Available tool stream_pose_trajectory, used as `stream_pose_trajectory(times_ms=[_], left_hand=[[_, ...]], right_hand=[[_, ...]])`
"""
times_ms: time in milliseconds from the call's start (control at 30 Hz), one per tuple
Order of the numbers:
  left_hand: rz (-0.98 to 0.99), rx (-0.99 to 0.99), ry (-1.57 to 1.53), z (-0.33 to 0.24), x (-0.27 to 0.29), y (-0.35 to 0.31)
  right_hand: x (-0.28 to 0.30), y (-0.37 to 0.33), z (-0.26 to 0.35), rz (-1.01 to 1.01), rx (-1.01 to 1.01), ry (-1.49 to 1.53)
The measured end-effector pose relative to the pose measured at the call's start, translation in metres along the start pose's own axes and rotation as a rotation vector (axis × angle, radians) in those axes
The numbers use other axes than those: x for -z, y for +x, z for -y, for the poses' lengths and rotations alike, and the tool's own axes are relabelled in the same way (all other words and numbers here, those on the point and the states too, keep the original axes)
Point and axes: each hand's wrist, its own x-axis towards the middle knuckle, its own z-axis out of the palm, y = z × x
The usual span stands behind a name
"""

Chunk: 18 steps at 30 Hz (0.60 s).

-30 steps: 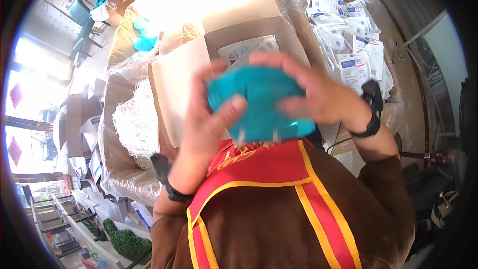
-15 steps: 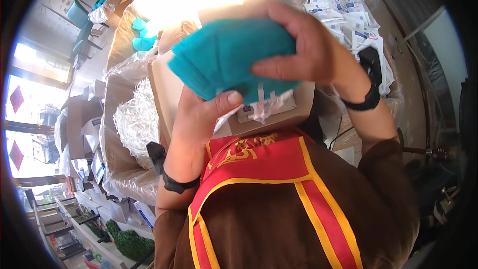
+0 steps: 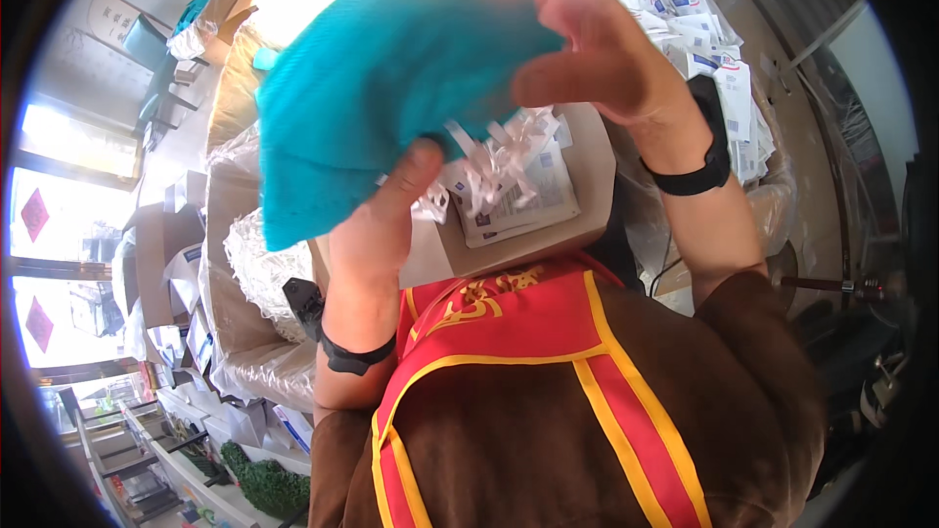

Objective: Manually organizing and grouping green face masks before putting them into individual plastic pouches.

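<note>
A folded stack of teal cloth (image 3: 391, 78), blurred in places, is raised over an open cardboard box. My left hand (image 3: 386, 205) grips its near lower edge, the thumb pressed on the cloth and the other fingers hidden beneath. At the right end of the cloth, my right hand (image 3: 597, 49) has its thumb and fingers spread apart around the corner, not closed on it. White strips (image 3: 494, 166) hang just below the cloth, partly hidden by it. Under them in the cardboard box (image 3: 587, 186) lies a flat white printed packet (image 3: 523, 205).
Left of the box, a plastic-lined carton holds a heap of white strips (image 3: 259, 259). Many white printed packets (image 3: 719, 49) fill a lined carton at the right. More teal cloth (image 3: 201, 5) sits in a box at the far left. Strong glare covers the back.
The teal cloth has moved left and toward me, tilting and spreading wider. My right hand has gone up, its fingers spreading off the cloth. More of the white strips and packet shows.
</note>
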Motion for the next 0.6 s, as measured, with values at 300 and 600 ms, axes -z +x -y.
stream_pose_trajectory(times_ms=[300,600], left_hand=[[0.048,-0.169,0.417,-0.009,-0.008,0.013],[-0.399,0.017,-0.24,-0.032,0.063,0.017]], right_hand=[[-0.028,-0.02,-0.052,-0.005,-0.201,0.066],[-0.002,-0.057,-0.03,0.252,-0.574,-0.185]])
